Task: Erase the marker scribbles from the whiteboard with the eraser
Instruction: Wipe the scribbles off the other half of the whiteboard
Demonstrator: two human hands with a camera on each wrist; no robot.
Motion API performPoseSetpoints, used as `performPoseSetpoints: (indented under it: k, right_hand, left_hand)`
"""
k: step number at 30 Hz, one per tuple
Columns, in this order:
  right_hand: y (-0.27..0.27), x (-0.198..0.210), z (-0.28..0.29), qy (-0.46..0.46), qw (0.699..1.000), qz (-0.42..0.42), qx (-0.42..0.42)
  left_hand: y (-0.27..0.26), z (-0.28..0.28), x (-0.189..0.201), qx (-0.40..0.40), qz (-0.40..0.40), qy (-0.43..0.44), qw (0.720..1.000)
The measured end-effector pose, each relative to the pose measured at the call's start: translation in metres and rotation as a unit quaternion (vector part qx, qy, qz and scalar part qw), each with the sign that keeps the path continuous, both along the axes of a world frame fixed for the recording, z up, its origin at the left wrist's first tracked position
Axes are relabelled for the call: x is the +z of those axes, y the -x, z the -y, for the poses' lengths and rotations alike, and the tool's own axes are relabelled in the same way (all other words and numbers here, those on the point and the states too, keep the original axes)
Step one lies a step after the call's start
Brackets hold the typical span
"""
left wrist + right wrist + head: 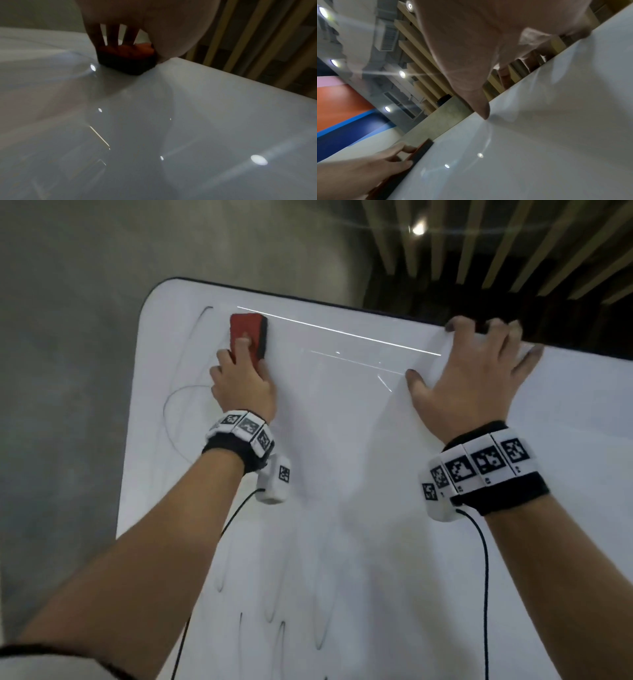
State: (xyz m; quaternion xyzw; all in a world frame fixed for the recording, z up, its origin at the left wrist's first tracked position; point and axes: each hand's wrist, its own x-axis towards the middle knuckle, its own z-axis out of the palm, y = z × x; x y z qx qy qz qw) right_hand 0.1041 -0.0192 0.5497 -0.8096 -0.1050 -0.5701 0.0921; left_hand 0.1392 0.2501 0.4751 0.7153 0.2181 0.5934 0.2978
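Eraser (248,338) in left hand (244,385); on whiteboard (342,474)

Two bare forearms, no sleeves below the elbow. On the left wrist, a black fabric band (228,453) topped with a row of white square blocks printed with black-and-white coded markers (245,429); a white boxy camera unit (275,483) hanging beside it, one marker on its face, thin black cable (209,559) trailing toward the body. On the right wrist, a matching black band (510,491), a row of white marker blocks (479,465), another thin black cable (484,594).
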Motion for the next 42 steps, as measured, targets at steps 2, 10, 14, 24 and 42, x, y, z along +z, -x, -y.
performPoseSetpoints:
  k: [2, 10, 14, 24, 42]
  right_hand:
    - [0.000, 0.008, -0.018, 0.023, 1.000, 0.007, -0.001]
    - [-0.005, 0.012, -0.085, 0.124, 0.992, -0.019, -0.006]
    - [-0.007, 0.015, -0.101, 0.097, 0.994, -0.036, -0.027]
    - [-0.028, 0.000, -0.140, 0.126, 0.992, -0.003, -0.031]
    - [-0.029, -0.014, -0.137, 0.126, 0.992, 0.002, -0.022]
  left_hand:
    - [0.003, 0.024, -0.005, 0.004, 0.028, -0.109, 0.994]
    - [-0.006, -0.060, 0.004, -0.010, 0.007, -0.019, 1.000]
    - [-0.005, -0.054, 0.006, 0.029, -0.007, -0.057, 0.998]
    - [-0.015, -0.150, 0.008, 0.014, -0.022, 0.074, 0.997]
    - [-0.013, -0.162, -0.057, -0.002, 0.000, 0.297, 0.955]
